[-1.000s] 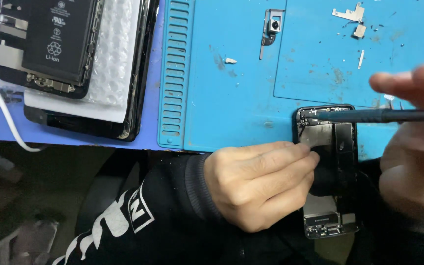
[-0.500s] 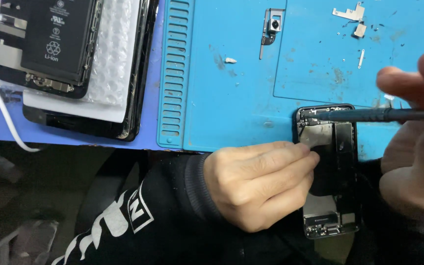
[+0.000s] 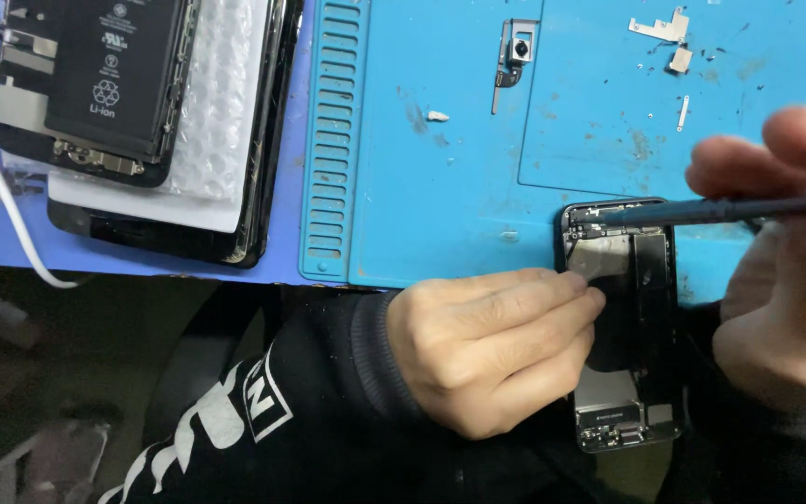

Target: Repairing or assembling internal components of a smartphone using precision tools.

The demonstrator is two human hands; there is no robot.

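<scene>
Left hand (image 3: pixel 487 350) steadies phone (image 3: pixel 627 327); right hand (image 3: pixel 776 280) holds screwdriver (image 3: pixel 729 210).

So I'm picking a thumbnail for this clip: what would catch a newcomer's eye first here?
The opened phone at the lower right edge of the blue mat: the left hand steadies it while the right hand holds a dark tool with its tip at the phone's top end. At upper left lies a second opened phone with a black battery showing, on top of bubble wrap.

A blue repair mat (image 3: pixel 440 187) carries an opened phone (image 3: pixel 629 280) and small metal parts (image 3: pixel 661 26).
</scene>
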